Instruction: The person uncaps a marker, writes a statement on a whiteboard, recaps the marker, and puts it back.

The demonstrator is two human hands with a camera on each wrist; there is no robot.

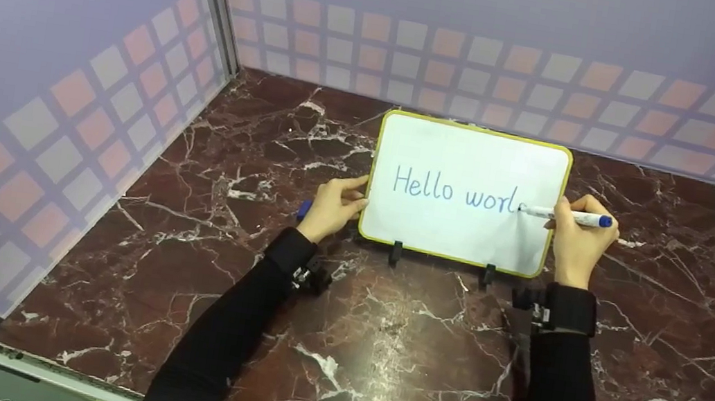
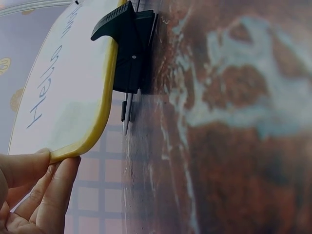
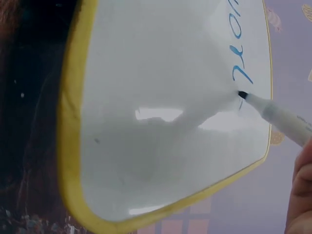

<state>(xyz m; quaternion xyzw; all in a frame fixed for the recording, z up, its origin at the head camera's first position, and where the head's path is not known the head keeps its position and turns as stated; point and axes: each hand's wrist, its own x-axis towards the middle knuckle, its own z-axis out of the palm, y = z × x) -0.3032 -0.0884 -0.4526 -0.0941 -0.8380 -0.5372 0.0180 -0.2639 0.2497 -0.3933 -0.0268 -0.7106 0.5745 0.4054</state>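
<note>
A small whiteboard [image 1: 451,231] with a yellow frame leans upright on a black-footed stand [image 1: 396,253]. Blue handwriting on it reads "Hello worl", followed by a partly drawn letter. My left hand [image 1: 334,206] pinches the board's left edge; in the left wrist view the thumb lies on the front and fingers [image 2: 58,190] go behind the yellow rim. In my right hand [image 1: 579,242] is a white marker [image 1: 568,216] with a blue end, held like a pen. Its dark tip touches or nearly touches the board beside the last letter, seen in the right wrist view.
A blue object [image 1: 304,209] lies partly hidden behind the left hand. The dark red marbled table [image 1: 418,363] spreads around the board. Purple panels with pink and white squares [image 1: 442,69] stand at the back and sides.
</note>
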